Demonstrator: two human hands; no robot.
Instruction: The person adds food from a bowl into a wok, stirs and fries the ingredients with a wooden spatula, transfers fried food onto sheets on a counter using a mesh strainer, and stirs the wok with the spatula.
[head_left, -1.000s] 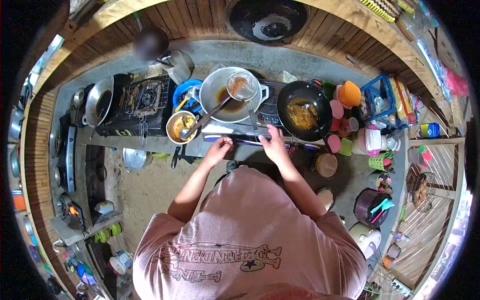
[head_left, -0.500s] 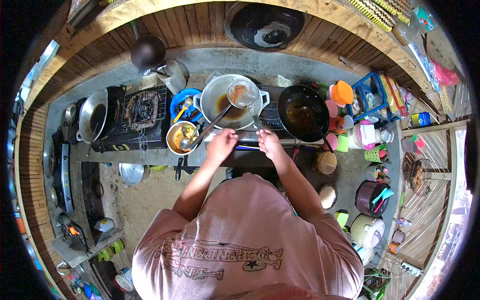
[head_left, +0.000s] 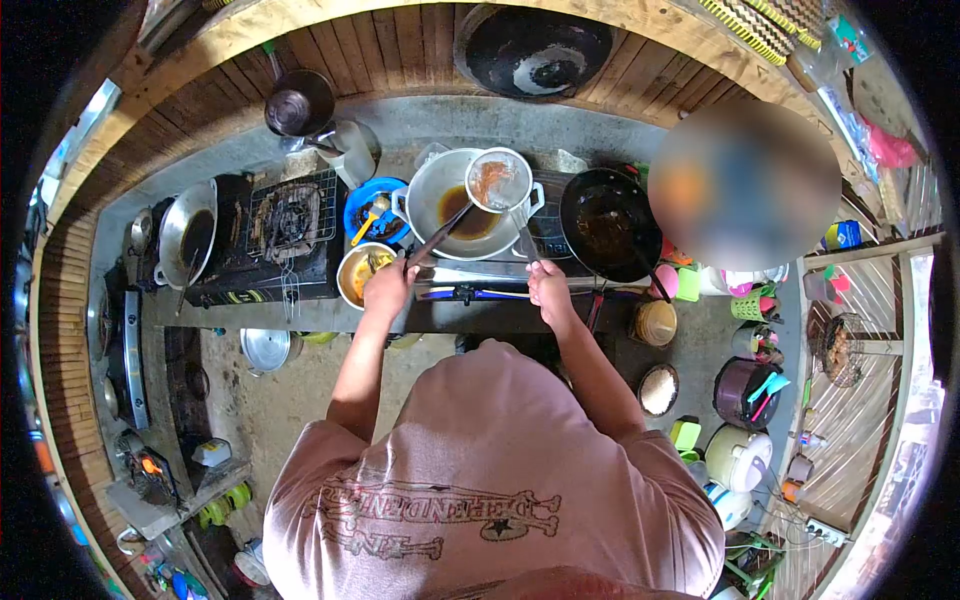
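Observation:
My left hand (head_left: 388,290) is closed round the dark handle of a round strainer (head_left: 513,182). Reddish-brown bits lie in the strainer, over the far right part of a two-handled aluminium pan (head_left: 422,205) with brown liquid (head_left: 472,225) in it. In my right hand (head_left: 548,288) is a metal utensil (head_left: 526,238), its far end at the strainer's near right edge; I cannot make out its exact kind. Beside my left hand stands a bowl (head_left: 347,275) of yellowish food, partly covered by the hand. A blue basin (head_left: 352,212) holds a yellow spoon (head_left: 372,218).
Right of the pan sits a black wok (head_left: 610,225) with dark liquid. A stove grate (head_left: 290,215) and another pan (head_left: 185,240) are to the left. Plastic containers (head_left: 687,283) crowd the right side, partly behind a blurred patch. A black wok hangs on the wall (head_left: 535,50).
My left hand has moved left and taken hold of the strainer's handle. The strainer has shifted slightly right and away from me. My right hand has moved slightly right with the utensil.

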